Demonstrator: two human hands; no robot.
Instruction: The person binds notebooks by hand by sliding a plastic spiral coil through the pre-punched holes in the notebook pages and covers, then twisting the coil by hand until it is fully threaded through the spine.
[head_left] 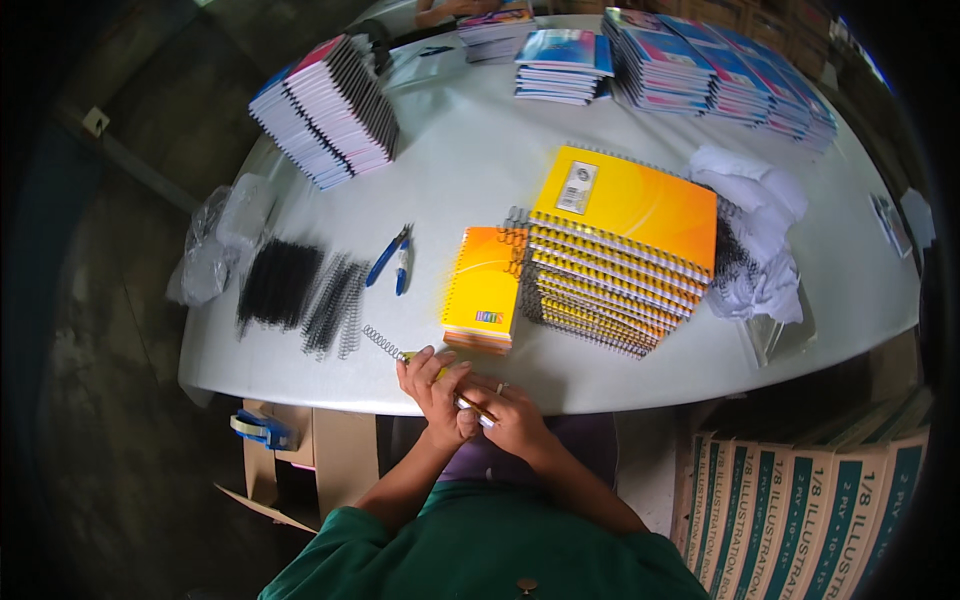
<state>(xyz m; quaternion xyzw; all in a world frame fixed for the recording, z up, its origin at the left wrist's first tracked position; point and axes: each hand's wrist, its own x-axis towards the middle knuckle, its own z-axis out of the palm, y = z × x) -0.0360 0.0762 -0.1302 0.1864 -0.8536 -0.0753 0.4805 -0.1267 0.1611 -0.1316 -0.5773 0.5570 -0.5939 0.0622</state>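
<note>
At the table's near edge my left hand point(434, 392) and my right hand point(508, 418) are closed together on a small notebook point(474, 407), seen mostly edge-on. My fingers cover much of it. A dark wire spiral coil point(383, 342) sticks out past my left fingers toward the upper left, in line with the notebook's edge. How far it runs through the notebook is hidden. Just beyond my hands lies a short stack of small yellow-orange notebooks point(481, 285). Loose black spiral coils point(279, 284) lie in a bundle to the left, with greyer coils point(335, 300) beside them.
Blue-handled pliers point(388, 258) and a blue cutter point(403, 268) lie mid-table. A tall stack of larger yellow spiral notebooks point(625, 215) stands right of centre, beside crumpled white plastic point(765, 235). Notebook stacks point(325, 115) line the far side. Cardboard boxes point(810, 500) stand below right.
</note>
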